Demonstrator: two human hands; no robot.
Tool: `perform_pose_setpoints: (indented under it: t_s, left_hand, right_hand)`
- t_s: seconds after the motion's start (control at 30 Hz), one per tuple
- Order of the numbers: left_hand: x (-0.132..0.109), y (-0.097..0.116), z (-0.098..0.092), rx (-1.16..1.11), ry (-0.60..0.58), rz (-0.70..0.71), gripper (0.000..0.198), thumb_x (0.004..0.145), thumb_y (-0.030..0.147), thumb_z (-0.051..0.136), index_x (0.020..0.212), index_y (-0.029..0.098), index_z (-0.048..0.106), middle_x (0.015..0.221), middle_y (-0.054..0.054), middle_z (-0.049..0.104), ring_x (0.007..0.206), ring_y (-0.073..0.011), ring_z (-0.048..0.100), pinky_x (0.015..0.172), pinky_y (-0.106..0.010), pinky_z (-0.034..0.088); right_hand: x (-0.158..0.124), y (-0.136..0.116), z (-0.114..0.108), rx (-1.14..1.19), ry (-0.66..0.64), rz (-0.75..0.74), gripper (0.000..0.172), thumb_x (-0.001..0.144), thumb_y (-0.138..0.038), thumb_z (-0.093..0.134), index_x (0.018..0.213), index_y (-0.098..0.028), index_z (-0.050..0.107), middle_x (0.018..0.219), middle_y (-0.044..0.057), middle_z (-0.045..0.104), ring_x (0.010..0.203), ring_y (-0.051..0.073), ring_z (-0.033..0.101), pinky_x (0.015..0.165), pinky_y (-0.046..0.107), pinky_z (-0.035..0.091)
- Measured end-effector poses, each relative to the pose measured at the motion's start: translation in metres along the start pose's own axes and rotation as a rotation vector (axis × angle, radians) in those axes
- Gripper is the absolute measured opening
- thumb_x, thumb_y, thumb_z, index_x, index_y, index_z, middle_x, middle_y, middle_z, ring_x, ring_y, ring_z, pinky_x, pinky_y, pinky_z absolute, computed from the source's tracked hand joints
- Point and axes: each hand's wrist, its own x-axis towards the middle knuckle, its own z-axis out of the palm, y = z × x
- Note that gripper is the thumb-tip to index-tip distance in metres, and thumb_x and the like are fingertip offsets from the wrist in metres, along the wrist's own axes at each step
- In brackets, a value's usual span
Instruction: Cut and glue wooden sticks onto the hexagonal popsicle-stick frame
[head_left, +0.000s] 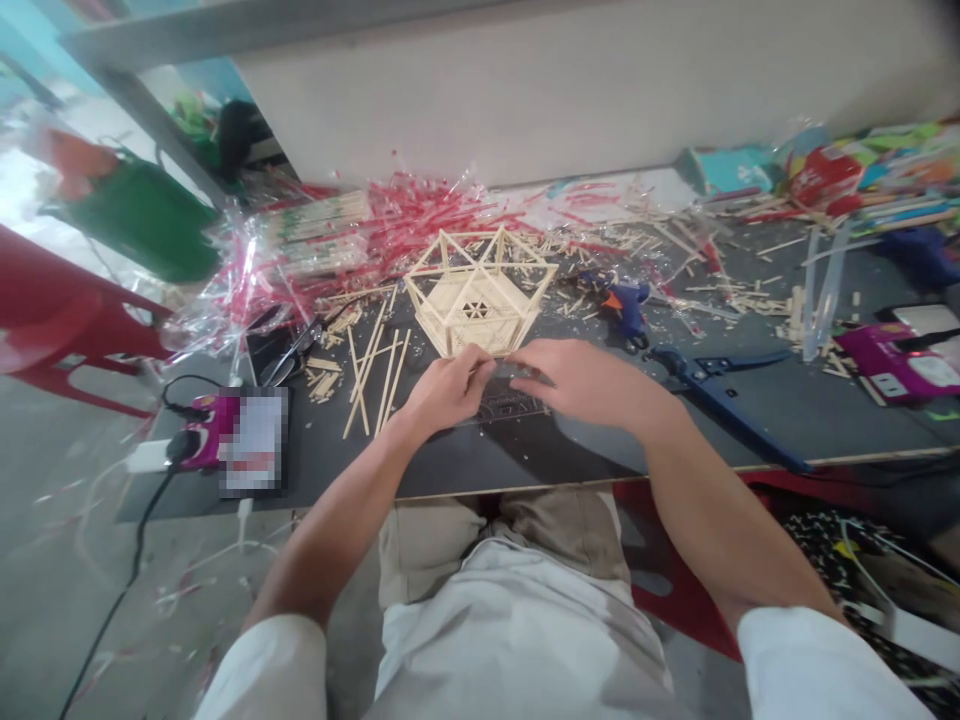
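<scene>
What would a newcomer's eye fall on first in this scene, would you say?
The pale hexagonal frame of sticks stands at the middle of the dark board, with the left hand and right hand at its near edge. Behind it sprawls a heap of red wrappers.

The dark tabletop (787,420) carries a hexagonal stick frame (480,292) at its middle, loose sticks (371,375) leftward, a glue gun (627,306) and perhaps a blue cutter (724,398) rightward, and wrappers (420,215) along its far edge.

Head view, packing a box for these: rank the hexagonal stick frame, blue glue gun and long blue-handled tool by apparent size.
1. hexagonal stick frame
2. long blue-handled tool, about as long but thinner
3. blue glue gun, smallest, slightly farther back
</scene>
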Motion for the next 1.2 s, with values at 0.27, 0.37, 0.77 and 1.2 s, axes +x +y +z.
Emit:
perform_pose_setpoints:
  t_s: [0.27, 0.37, 0.77, 1.2]
  left_hand:
    - [0.002, -0.005, 0.003, -0.043, 0.072, -0.065, 0.005, 0.094, 0.026, 0.051, 0.095, 0.023, 0.048, 0.07, 0.002, 0.065, 0.057, -0.0132, 0.059, 0.059, -0.025, 0.04]
    - [0.003, 0.0, 0.003, -0.023, 0.024, -0.067, 0.003, 0.093, 0.024, 0.052, 0.094, 0.023, 0.05, 0.071, 0.002, 0.066, 0.055, -0.0119, 0.056, 0.057, -0.024, 0.038]
    - [0.005, -0.01, 0.002, 0.161, -0.074, -0.035, 0.036, 0.106, 0.047, 0.048, 0.098, 0.017, 0.068, 0.075, -0.005, 0.073, 0.064, -0.0175, 0.066, 0.06, -0.028, 0.039]
    - [0.007, 0.0, -0.007, -0.44, -0.066, 0.012, 0.058, 0.101, 0.063, 0.05, 0.071, 0.015, 0.063, 0.058, 0.001, 0.055, 0.053, -0.0093, 0.044, 0.053, -0.024, 0.034]
  right_hand:
    - [0.028, 0.025, 0.039, 0.529, 0.076, 0.097, 0.02, 0.093, -0.033, 0.068, 0.098, -0.016, 0.077, 0.083, 0.005, 0.077, 0.066, 0.016, 0.067, 0.07, 0.028, 0.049]
    - [0.026, 0.034, 0.051, 0.748, 0.073, 0.152, 0.024, 0.088, -0.038, 0.072, 0.097, -0.017, 0.077, 0.079, 0.003, 0.076, 0.06, 0.014, 0.065, 0.064, 0.027, 0.05]
    - [0.022, 0.035, 0.046, 0.569, 0.085, 0.086, 0.023, 0.091, -0.041, 0.068, 0.088, -0.018, 0.068, 0.062, -0.001, 0.066, 0.054, 0.012, 0.059, 0.06, 0.027, 0.045]
    - [0.02, 0.03, 0.03, 1.272, -0.11, 0.047, 0.027, 0.081, -0.037, 0.088, 0.087, -0.014, 0.075, 0.079, 0.005, 0.078, 0.056, 0.01, 0.068, 0.045, 0.019, 0.052]
